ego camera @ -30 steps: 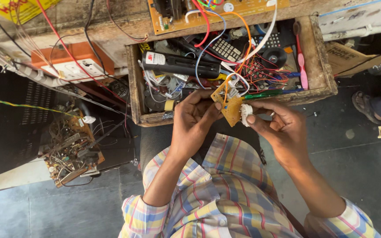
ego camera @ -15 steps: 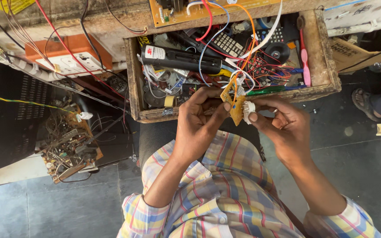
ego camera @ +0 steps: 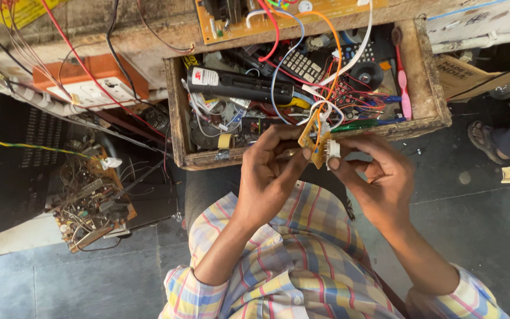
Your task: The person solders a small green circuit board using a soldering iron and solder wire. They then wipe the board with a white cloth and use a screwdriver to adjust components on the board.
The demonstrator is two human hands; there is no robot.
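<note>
The left hand [ego camera: 270, 177] is pinching a small tan circuit board [ego camera: 312, 140] just in front of the wooden parts tray [ego camera: 179, 133]. The right hand [ego camera: 379, 177] is gripping its white connector [ego camera: 333, 150] between fingers; pulling straight should spare the attached wires [ego camera: 332, 71].

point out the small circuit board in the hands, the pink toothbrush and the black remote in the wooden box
small circuit board [ego camera: 312, 139], head view, on its yellow face
pink toothbrush [ego camera: 405, 94], head view, on its handle
black remote [ego camera: 240, 87], head view, on its body
</note>
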